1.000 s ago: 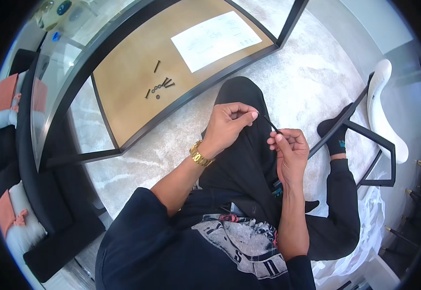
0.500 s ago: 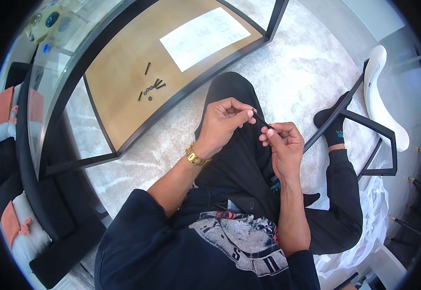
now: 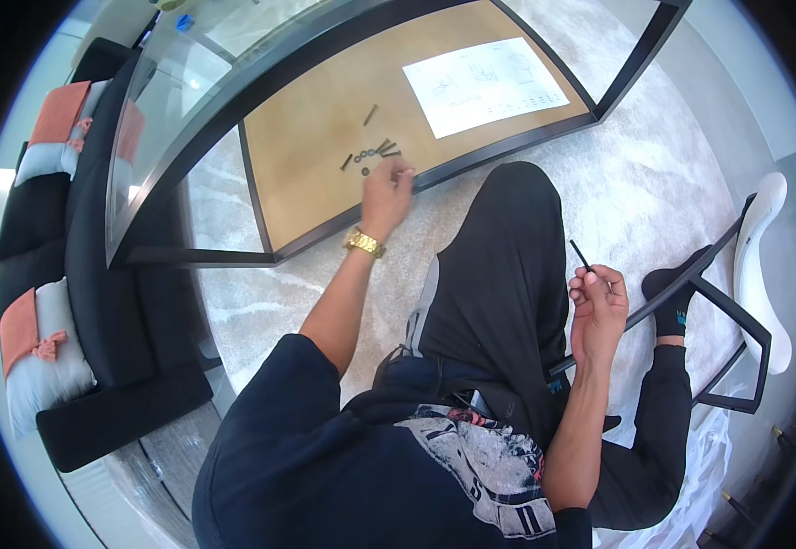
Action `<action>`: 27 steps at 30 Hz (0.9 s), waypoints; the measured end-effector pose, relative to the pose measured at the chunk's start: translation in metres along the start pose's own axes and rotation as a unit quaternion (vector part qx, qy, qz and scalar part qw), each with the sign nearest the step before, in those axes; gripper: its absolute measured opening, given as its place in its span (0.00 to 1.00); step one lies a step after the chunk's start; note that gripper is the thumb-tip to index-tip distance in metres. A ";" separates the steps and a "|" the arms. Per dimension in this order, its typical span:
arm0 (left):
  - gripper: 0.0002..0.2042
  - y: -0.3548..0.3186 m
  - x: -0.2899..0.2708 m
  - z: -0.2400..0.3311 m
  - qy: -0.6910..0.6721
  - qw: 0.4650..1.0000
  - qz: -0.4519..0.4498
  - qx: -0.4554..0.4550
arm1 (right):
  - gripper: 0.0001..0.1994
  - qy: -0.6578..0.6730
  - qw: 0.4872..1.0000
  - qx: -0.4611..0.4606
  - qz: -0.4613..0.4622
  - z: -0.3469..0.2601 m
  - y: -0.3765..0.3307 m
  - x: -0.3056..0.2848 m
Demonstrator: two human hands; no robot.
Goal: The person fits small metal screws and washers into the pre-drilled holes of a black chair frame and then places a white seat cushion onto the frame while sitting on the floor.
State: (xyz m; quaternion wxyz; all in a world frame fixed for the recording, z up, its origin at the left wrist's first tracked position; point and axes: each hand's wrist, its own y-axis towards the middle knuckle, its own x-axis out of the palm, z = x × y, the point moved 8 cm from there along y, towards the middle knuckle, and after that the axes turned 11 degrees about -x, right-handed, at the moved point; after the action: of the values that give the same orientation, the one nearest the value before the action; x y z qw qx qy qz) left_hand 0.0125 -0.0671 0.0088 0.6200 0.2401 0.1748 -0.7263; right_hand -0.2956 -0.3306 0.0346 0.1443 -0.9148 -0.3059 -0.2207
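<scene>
My right hand (image 3: 599, 306) pinches a thin black bolt (image 3: 581, 254) beside my raised knee, its free end pointing up and to the left. My left hand (image 3: 387, 197), with a gold watch on the wrist, reaches over the near edge of a brown panel (image 3: 306, 206). Its fingers are bent together, and whatever is in them is hidden. Just beyond those fingertips lie several dark bolts (image 3: 385, 146) and small washers (image 3: 365, 171). One more bolt (image 3: 371, 114) lies apart, farther back.
A dark frame (image 3: 508, 151) borders the panel, with an instruction sheet (image 3: 485, 87) at its right. On the right, a white curved chair shell (image 3: 762, 274) joins a black metal leg frame (image 3: 764, 357). A black sofa (image 3: 96, 229) with pink-and-white cushions stands left, beyond glass.
My left hand has left the bolt in my right hand and gone forward-left to the loose hardware. My right hand still holds the bolt. The view has shifted.
</scene>
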 end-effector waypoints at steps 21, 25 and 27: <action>0.05 -0.036 0.004 0.014 -0.057 0.998 -0.028 0.005 | 0.14 -0.331 0.936 0.075 0.090 0.089 0.070 -0.133; 0.05 -0.080 0.022 0.067 -0.159 0.976 -0.146 -0.006 | 0.16 -0.431 0.901 -0.053 0.019 0.040 0.061 -0.082; 0.05 -0.103 0.037 0.095 -0.184 0.954 -0.236 -0.016 | 0.15 -0.378 0.917 -0.114 -0.056 0.006 0.041 -0.016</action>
State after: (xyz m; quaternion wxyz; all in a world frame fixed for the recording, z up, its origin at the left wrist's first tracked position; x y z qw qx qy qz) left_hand -0.1059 -0.1319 0.0612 0.4562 0.0446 0.1213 -0.8804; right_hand -0.2797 -0.3678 0.0161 -0.1002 -0.9215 -0.3614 0.1009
